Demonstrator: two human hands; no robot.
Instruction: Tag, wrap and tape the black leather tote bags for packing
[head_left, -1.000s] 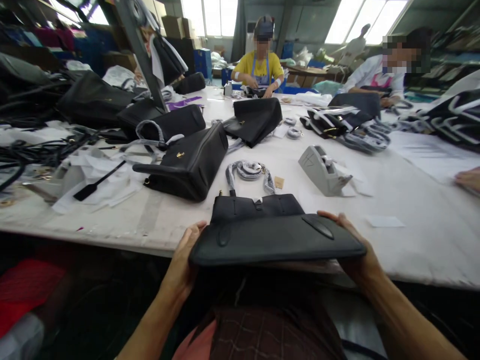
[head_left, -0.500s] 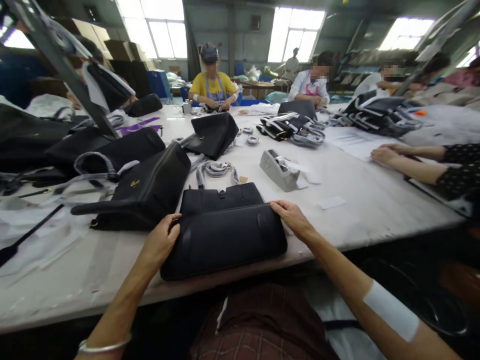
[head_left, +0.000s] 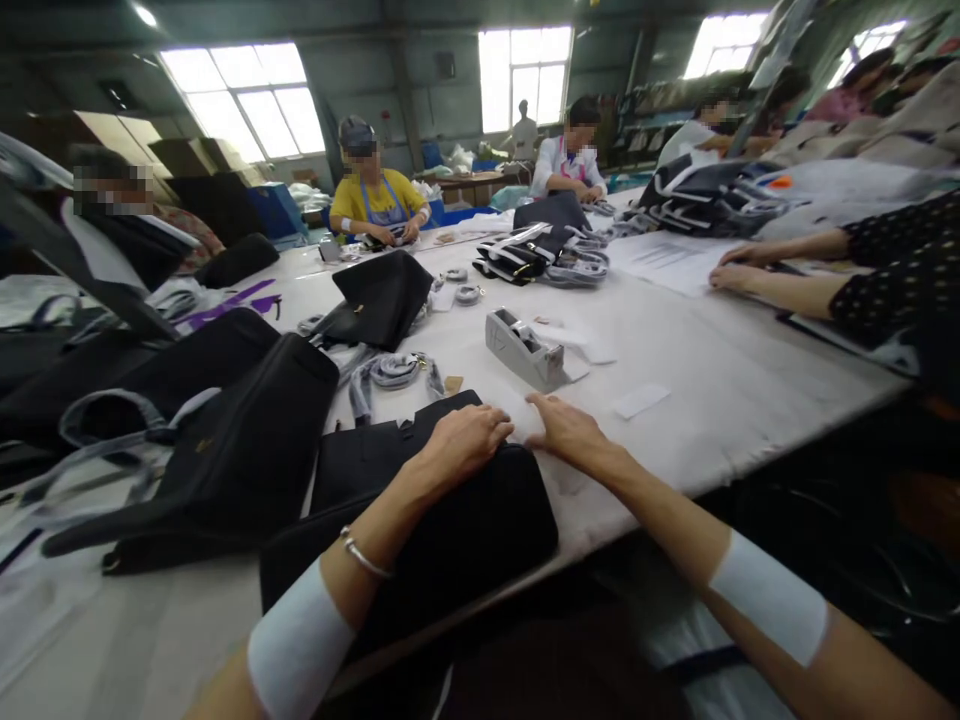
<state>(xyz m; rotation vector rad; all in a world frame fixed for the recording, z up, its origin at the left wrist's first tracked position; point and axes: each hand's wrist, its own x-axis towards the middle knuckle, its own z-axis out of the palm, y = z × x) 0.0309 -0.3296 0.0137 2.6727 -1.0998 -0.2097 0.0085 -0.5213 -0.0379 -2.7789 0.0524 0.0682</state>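
Observation:
A black bag (head_left: 480, 520) lies on its side at the near edge of the white table, its flap part pointing away from me. Over the bag's upper right part, my left hand (head_left: 466, 440) reaches across with fingers bent; whether it pinches anything is hidden. My right hand (head_left: 562, 430) is at the bag's far right corner, thumb and fingers apart, with nothing seen in it. Beyond the hands stands a grey tape dispenser (head_left: 525, 348). A wrapped strap (head_left: 394, 372) lies coiled behind the bag.
Black bags (head_left: 225, 450) crowd the left side, another bag (head_left: 382, 300) lies farther back. A slanted metal post (head_left: 82, 260) rises at left. A person's hands (head_left: 750, 270) rest on the table at right. Other people sit along the far side.
My left hand has left the bag's left end and moved right, close to my right hand. My right hand has opened off the corner. The view has turned right.

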